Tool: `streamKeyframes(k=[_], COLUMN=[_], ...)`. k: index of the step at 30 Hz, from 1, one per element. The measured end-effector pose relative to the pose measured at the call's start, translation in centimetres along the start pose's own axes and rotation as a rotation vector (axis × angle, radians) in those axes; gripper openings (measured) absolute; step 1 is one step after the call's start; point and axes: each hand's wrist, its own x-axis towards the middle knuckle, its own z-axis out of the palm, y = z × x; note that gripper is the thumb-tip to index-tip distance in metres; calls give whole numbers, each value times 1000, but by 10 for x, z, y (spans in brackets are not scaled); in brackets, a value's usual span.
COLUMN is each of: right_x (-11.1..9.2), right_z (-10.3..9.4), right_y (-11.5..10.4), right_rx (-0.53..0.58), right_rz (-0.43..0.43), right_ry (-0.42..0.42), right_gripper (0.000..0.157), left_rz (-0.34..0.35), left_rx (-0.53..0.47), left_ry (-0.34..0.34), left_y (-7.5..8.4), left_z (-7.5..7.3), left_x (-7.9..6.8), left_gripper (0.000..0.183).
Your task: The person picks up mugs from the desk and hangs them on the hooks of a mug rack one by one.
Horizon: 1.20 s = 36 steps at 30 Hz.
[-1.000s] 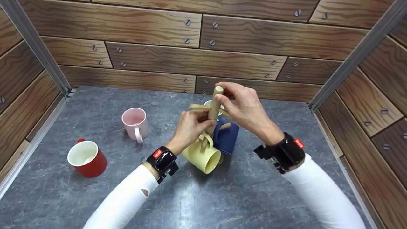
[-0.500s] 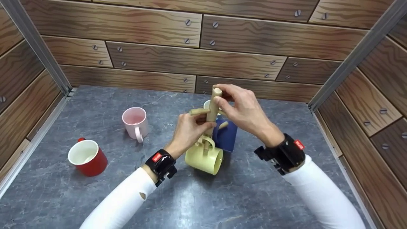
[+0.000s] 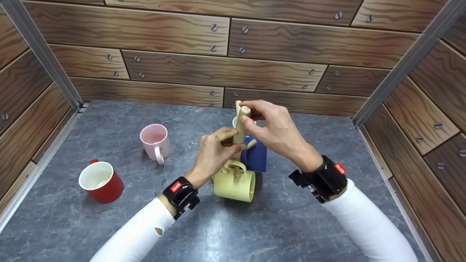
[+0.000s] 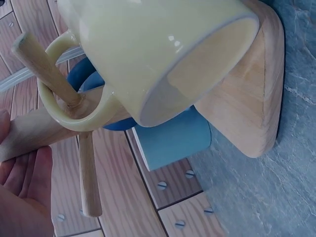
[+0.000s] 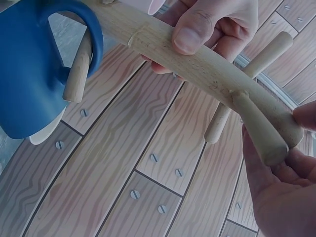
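Observation:
A wooden mug tree point(image 3: 241, 130) stands near the middle of the table, its post leaning a little in the head view. My left hand point(image 3: 213, 154) grips the post midway up, and my right hand point(image 3: 278, 129) pinches it near the top. The upper pegs carry no mug. Below my left hand, a yellow mug point(image 3: 231, 185) hangs sideways, a lower peg passing through its handle. A dark blue mug point(image 3: 257, 157) hangs by its handle on the right. Behind the post is a light blue mug point(image 4: 175, 139), mostly hidden from the head view. The left wrist view shows the wooden base point(image 4: 247, 103).
A pink mug point(image 3: 155, 142) stands upright left of the mug tree, its handle towards me. Nearer and further left stands a red mug point(image 3: 103, 187) with a white inside. Wood-patterned walls point(image 3: 174, 65) enclose the grey table point(image 3: 291, 225) at the back and sides.
The mug tree has turned: its left upper peg swung towards me and another peg came into view behind. The yellow mug swung round to face right. Both hands shifted slightly left and down.

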Motion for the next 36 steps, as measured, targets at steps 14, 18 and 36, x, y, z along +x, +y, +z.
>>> streamKeyframes(k=[14, 18, 36], right_x=[4, 9, 15], right_z=[9, 13, 15], right_y=[-4, -5, -7], right_rx=[16, 25, -122], right_rz=[-38, -43, -78], right_ry=[-13, -22, 116], right_gripper=[33, 33, 26], left_rz=[-205, -224, -236], left_rx=[25, 36, 70], left_ry=[54, 70, 55], left_y=[3, 0, 2], left_z=[-9, -13, -7], left_x=[-8, -9, 1], left_gripper=[30, 31, 37])
